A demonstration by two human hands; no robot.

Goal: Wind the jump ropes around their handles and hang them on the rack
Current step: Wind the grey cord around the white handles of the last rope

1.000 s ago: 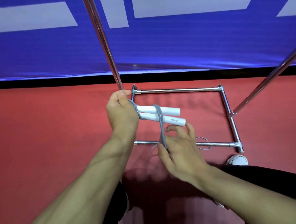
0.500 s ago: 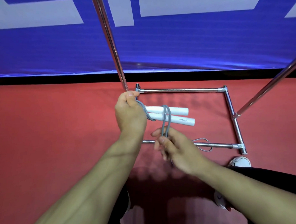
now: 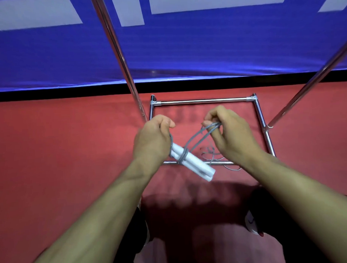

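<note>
Two white jump-rope handles (image 3: 197, 166) lie side by side, tilted down to the right, and my left hand (image 3: 153, 140) grips their upper ends. A grey rope (image 3: 196, 139) is wrapped around the handles and runs up to my right hand (image 3: 230, 135), which pinches a doubled loop of it. Loose rope (image 3: 210, 154) trails down to the floor below that hand. The chrome rack's base frame (image 3: 204, 100) lies on the red floor under my hands, and its left upright pole (image 3: 118, 54) rises just beside my left hand.
A second slanted chrome pole (image 3: 308, 85) stands at the right. A blue and white banner (image 3: 185, 48) lines the wall behind the rack. My dark trousers and a white shoe (image 3: 251, 223) show at the bottom, on the red floor (image 3: 61, 155).
My left hand has swung the handles from pointing right to pointing down-right. My right hand has moved from below the handles up and to the right, drawing the rope taut.
</note>
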